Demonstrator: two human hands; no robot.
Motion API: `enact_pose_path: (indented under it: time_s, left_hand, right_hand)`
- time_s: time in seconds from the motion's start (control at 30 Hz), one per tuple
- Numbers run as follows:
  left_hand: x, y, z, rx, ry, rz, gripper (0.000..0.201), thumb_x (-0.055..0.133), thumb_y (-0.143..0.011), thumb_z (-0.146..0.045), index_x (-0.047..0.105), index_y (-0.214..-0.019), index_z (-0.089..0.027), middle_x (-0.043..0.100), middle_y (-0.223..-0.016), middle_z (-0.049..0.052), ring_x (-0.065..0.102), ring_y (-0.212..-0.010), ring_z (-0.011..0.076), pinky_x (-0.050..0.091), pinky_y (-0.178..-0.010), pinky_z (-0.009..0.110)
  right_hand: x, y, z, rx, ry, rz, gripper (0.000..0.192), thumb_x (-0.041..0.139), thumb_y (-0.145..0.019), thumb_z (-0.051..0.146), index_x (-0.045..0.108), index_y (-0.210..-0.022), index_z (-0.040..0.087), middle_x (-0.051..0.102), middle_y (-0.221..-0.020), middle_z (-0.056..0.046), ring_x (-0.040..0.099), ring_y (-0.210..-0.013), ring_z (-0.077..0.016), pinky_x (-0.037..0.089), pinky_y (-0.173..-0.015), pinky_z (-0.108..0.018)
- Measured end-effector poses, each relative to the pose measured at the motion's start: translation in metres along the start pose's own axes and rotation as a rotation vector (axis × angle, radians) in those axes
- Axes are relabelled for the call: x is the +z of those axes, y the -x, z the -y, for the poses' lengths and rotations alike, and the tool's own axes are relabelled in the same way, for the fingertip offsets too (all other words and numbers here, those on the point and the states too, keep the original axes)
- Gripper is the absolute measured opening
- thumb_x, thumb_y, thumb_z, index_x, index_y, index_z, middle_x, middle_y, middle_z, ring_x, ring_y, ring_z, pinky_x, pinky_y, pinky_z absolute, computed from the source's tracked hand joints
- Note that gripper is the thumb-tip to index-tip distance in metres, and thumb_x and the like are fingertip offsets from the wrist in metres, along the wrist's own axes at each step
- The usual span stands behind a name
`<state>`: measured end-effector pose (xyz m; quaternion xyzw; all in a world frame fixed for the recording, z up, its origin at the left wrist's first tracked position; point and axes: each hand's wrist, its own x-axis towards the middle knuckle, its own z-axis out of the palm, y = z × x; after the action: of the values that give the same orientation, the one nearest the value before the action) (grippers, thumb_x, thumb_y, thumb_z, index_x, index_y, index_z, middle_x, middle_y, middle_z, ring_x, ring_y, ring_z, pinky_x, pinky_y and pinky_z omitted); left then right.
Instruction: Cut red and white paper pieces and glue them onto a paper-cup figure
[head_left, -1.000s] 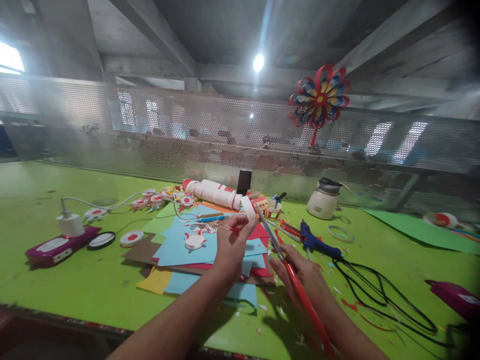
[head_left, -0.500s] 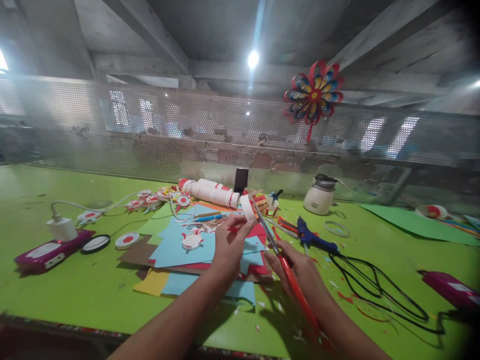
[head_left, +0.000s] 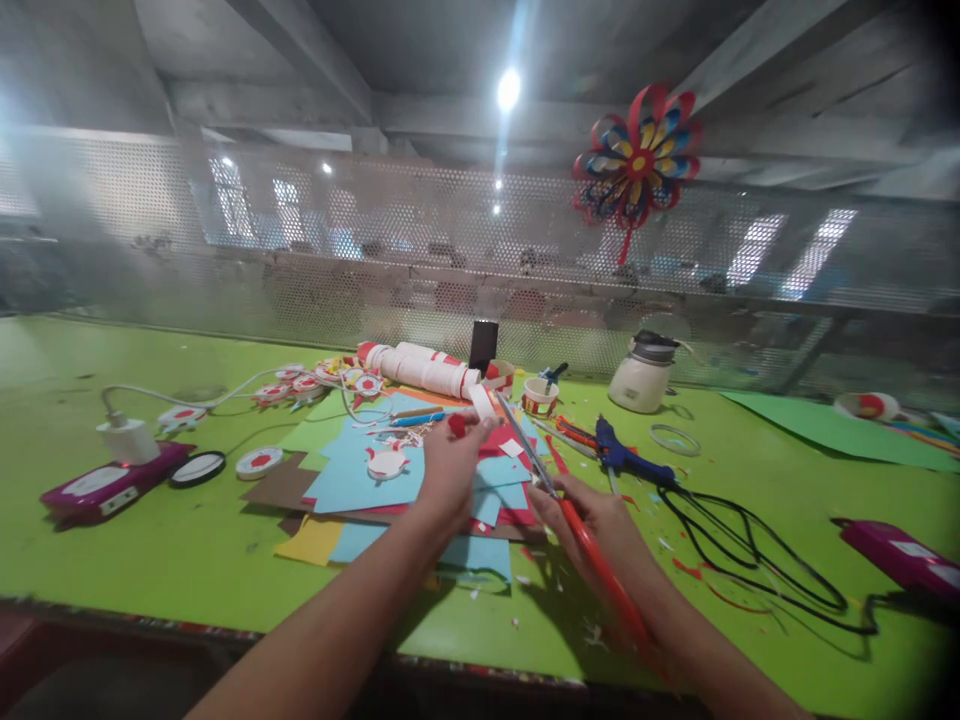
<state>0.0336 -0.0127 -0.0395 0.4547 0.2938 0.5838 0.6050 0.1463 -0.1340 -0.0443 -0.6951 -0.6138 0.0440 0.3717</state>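
Observation:
My left hand (head_left: 448, 465) is closed, pinching a short white paper strip (head_left: 482, 402) that sticks up past the fingertips. A bit of red shows at its fingers. My right hand (head_left: 592, 520) is wrapped round scissors with red handles (head_left: 600, 565). Their blades point up and left, close to the strip but apart from it, and look nearly together. Under the hands lie stacked sheets of blue, red and brown paper (head_left: 337, 490). A small white scrap (head_left: 511, 448) rests on the red sheet, and a round white piece with red tips (head_left: 386, 463) on the blue.
Rolled white paper tubes (head_left: 427, 372) lie behind the sheets, near a paper cup (head_left: 539, 397). To the right are a blue glue gun (head_left: 630, 460), its looped black cable and a jug (head_left: 643, 375). A purple power strip (head_left: 112, 488) and a tape roll (head_left: 259, 462) sit left.
The white scrap now shows on the red sheet. My left hand and its strip have drawn slightly left of the blades, and the strip looks shorter. The view has tipped down a little.

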Motion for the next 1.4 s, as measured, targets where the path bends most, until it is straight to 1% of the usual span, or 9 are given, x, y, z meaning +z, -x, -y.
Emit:
enact_pose_path:
  time_s: [0.13,0.3,0.5,0.63,0.77,0.9,1.1,1.3,1.4]
  left_hand:
    - [-0.007,-0.019,0.0,0.018,0.008,-0.067,0.028,0.073,-0.057,-0.031,0.065,-0.075,-0.011,0.063,-0.066,0.004,0.052,-0.061,0.0116,0.037,-0.059,0.023]
    - [-0.011,-0.032,0.004,0.079,-0.056,-0.142,0.032,0.07,-0.057,-0.031,0.066,-0.082,-0.01,0.065,-0.071,0.005,0.053,-0.063,0.012,0.039,-0.063,0.025]
    - [-0.018,-0.04,0.02,0.08,-0.239,-0.105,0.024,0.067,-0.058,-0.029,0.068,-0.074,-0.011,0.065,-0.067,0.004,0.055,-0.066,0.0156,0.039,-0.065,0.027]
    - [-0.023,-0.044,0.027,0.067,-0.349,-0.107,0.017,0.068,-0.056,-0.025,0.068,-0.067,-0.012,0.064,-0.064,0.004,0.054,-0.063,0.0161,0.038,-0.063,0.028]
    - [-0.025,-0.047,0.032,0.052,-0.418,-0.104,0.015,0.068,-0.054,-0.024,0.067,-0.065,-0.014,0.063,-0.061,0.003,0.055,-0.061,0.0174,0.037,-0.061,0.028]
    - [-0.028,-0.05,0.036,0.048,-0.484,-0.103,0.012,0.068,-0.055,-0.024,0.067,-0.063,-0.015,0.064,-0.061,0.004,0.057,-0.063,0.0196,0.038,-0.062,0.029]
    - [-0.03,-0.056,0.033,0.111,-0.589,-0.083,0.006,0.07,-0.055,-0.023,0.066,-0.055,-0.018,0.059,-0.054,0.004,0.057,-0.067,0.0219,0.036,-0.065,0.029]
    - [-0.032,-0.056,0.032,0.108,-0.609,-0.041,0.009,0.068,-0.05,-0.011,0.064,-0.052,-0.018,0.051,-0.047,0.003,0.055,-0.066,0.0231,0.033,-0.062,0.028]
    - [-0.028,-0.05,0.026,0.1,-0.563,-0.032,0.008,0.065,-0.052,-0.01,0.063,-0.053,-0.018,0.053,-0.05,0.003,0.054,-0.066,0.0213,0.032,-0.061,0.027]
  right_hand:
    - [-0.011,-0.002,-0.014,0.067,0.118,0.018,0.04,0.049,-0.08,0.051,0.068,-0.092,0.017,0.069,-0.068,-0.006,0.061,-0.06,-0.0203,0.042,-0.056,-0.027]
    - [-0.019,-0.009,-0.025,0.205,0.433,0.213,0.046,0.046,-0.081,0.05,0.064,-0.11,0.019,0.071,-0.091,-0.013,0.064,-0.083,-0.0285,0.042,-0.065,-0.031]
    - [-0.009,-0.01,-0.011,0.048,0.593,0.405,0.032,0.045,-0.082,0.036,0.063,-0.103,0.021,0.069,-0.097,-0.013,0.064,-0.086,-0.0276,0.039,-0.063,-0.03]
    - [-0.015,-0.027,-0.003,-0.085,0.694,0.537,0.034,0.051,-0.077,0.045,0.064,-0.102,0.025,0.07,-0.089,-0.01,0.064,-0.081,-0.0296,0.038,-0.06,-0.031]
    - [-0.013,-0.069,-0.005,-0.094,0.69,0.419,0.034,0.042,-0.087,0.04,0.063,-0.106,0.023,0.068,-0.099,-0.011,0.062,-0.093,-0.0272,0.041,-0.069,-0.033]
    - [0.017,-0.106,-0.016,-0.032,0.693,0.383,0.032,0.05,-0.085,0.037,0.065,-0.099,0.012,0.065,-0.104,-0.018,0.059,-0.099,-0.0297,0.043,-0.076,-0.036]
    - [0.051,-0.12,-0.036,0.08,0.538,0.381,0.03,0.055,-0.087,0.031,0.056,-0.112,0.014,0.058,-0.113,-0.009,0.059,-0.097,-0.0195,0.049,-0.082,-0.039]
    - [0.028,-0.116,-0.053,0.145,0.014,0.341,0.025,0.056,-0.083,0.031,0.066,-0.073,0.01,0.066,-0.074,-0.007,0.063,-0.076,-0.0187,0.05,-0.07,-0.031]
    - [0.012,-0.104,-0.054,0.177,-0.327,0.337,0.027,0.055,-0.081,0.035,0.064,-0.074,0.011,0.065,-0.067,-0.005,0.063,-0.064,-0.0151,0.051,-0.063,-0.03]
